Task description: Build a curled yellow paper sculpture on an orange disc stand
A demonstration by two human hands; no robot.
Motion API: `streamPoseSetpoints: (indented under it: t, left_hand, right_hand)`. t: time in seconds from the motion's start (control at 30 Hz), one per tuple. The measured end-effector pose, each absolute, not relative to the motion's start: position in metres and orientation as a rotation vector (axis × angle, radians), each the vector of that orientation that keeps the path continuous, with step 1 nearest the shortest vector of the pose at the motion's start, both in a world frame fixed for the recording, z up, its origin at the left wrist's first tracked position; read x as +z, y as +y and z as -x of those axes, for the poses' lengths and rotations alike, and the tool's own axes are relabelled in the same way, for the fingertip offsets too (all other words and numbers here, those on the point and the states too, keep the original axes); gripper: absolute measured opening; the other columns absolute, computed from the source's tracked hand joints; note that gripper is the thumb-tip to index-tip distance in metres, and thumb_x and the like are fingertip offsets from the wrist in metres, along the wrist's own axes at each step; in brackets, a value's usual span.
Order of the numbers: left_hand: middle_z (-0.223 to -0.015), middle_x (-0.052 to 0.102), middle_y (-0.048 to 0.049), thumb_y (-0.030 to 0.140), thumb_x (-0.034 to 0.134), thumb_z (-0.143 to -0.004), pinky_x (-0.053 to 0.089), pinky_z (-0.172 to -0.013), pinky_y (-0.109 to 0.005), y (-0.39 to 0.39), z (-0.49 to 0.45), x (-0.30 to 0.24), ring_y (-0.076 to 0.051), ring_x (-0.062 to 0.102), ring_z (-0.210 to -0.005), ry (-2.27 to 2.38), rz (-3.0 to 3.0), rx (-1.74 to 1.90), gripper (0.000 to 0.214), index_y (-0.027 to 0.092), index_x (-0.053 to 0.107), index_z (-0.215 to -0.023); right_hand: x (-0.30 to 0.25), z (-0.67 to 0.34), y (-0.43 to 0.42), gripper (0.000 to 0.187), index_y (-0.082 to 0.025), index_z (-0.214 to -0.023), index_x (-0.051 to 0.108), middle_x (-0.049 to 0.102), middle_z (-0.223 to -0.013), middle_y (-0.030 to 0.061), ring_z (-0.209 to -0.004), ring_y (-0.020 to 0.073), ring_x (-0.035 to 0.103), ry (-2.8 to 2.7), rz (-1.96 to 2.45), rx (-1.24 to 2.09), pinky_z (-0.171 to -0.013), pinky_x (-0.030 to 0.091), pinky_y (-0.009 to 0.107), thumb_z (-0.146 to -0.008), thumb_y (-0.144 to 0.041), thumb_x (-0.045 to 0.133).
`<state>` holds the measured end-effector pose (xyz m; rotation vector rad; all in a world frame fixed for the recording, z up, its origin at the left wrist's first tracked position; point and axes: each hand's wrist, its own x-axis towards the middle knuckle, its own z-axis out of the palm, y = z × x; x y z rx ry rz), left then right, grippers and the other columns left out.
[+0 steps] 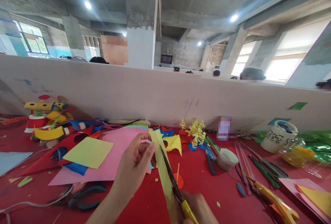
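Observation:
Between its thumb and fingers my left hand pinches a long strip of yellow paper near its upper end. The strip hangs down toward me over the red tabletop. My right hand is closed on yellow-handled scissors, its fingers partly out of view at the bottom edge. The dark blades point up and away, lying along the strip's right edge. Behind the blades sits a small red disc with a thin stick standing on it.
Pink paper and a yellow sheet lie left, near teal-handled pliers. Curled yellow paper pieces stand at the back. To the right are a small tub, a white bucket and a yellow-handled tool. A white partition borders the table.

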<state>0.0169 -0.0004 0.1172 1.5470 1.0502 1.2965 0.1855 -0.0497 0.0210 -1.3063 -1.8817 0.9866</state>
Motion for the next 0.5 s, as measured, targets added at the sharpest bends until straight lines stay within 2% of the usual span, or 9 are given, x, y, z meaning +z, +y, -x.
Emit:
streamPoseSetpoints:
  t: [0.07,0.17,0.27,0.33,0.43,0.5]
  left_hand:
    - [-0.053,0.052,0.0061,0.034,0.047,-0.084,0.042,-0.046,-0.020,0.001,-0.015,0.117,-0.011,0.052,-0.047,1.024,-1.550,1.297,0.014,0.021,0.043,-0.080]
    - [-0.050,0.050,0.0069,0.031,0.048,-0.084,0.041,-0.046,-0.019,0.002,-0.015,0.117,-0.009,0.051,-0.045,1.017,-1.542,1.314,0.018,0.020,0.041,-0.071]
    - [-0.049,0.049,0.0077,0.032,0.048,-0.084,0.039,-0.043,-0.019,0.001,-0.016,0.117,-0.009,0.051,-0.044,1.044,-1.529,1.313,0.016,0.020,0.043,-0.073]
    - [-0.049,0.049,0.0077,0.032,0.048,-0.083,0.039,-0.042,-0.019,0.001,-0.017,0.116,-0.010,0.051,-0.044,1.038,-1.521,1.308,0.016,0.021,0.043,-0.074]
    - [-0.049,0.049,0.0073,0.033,0.048,-0.083,0.039,-0.043,-0.018,0.000,-0.018,0.114,-0.009,0.050,-0.044,1.023,-1.506,1.308,0.017,0.021,0.043,-0.072]
    - [-0.049,0.050,0.0073,0.033,0.049,-0.083,0.038,-0.042,-0.018,-0.002,-0.018,0.114,-0.009,0.049,-0.044,1.015,-1.498,1.295,0.018,0.021,0.043,-0.071]
  right_hand:
    - [0.018,-0.185,-0.048,0.080,-0.018,-0.053,0.033,0.030,-0.047,-0.0036,-0.044,0.0072,0.025,-1.893,1.355,1.004,-0.040,0.017,0.022,-0.043,-0.095,0.008]
    - [0.022,-0.184,-0.048,0.071,-0.018,-0.055,0.036,0.041,-0.051,-0.0014,-0.048,0.0091,0.036,-1.896,1.383,1.052,-0.042,0.023,0.020,-0.053,-0.089,0.028]
    - [0.027,-0.184,-0.050,0.050,-0.018,-0.057,0.040,0.048,-0.054,-0.0010,-0.050,0.0103,0.043,-1.891,1.401,1.042,-0.044,0.028,0.018,-0.068,-0.066,0.049]
    - [0.030,-0.184,-0.051,0.033,-0.017,-0.058,0.043,0.051,-0.055,-0.0012,-0.050,0.0107,0.047,-1.874,1.412,1.068,-0.046,0.030,0.018,-0.070,-0.045,0.056]
    - [0.037,-0.184,-0.052,0.011,-0.017,-0.059,0.047,0.056,-0.057,-0.0014,-0.053,0.0117,0.053,-1.848,1.398,1.152,-0.049,0.034,0.017,-0.066,-0.018,0.056]
    - [0.042,-0.186,-0.052,0.009,-0.017,-0.059,0.047,0.058,-0.058,-0.0015,-0.056,0.0124,0.056,-1.849,1.382,1.178,-0.052,0.036,0.017,-0.064,-0.010,0.052]
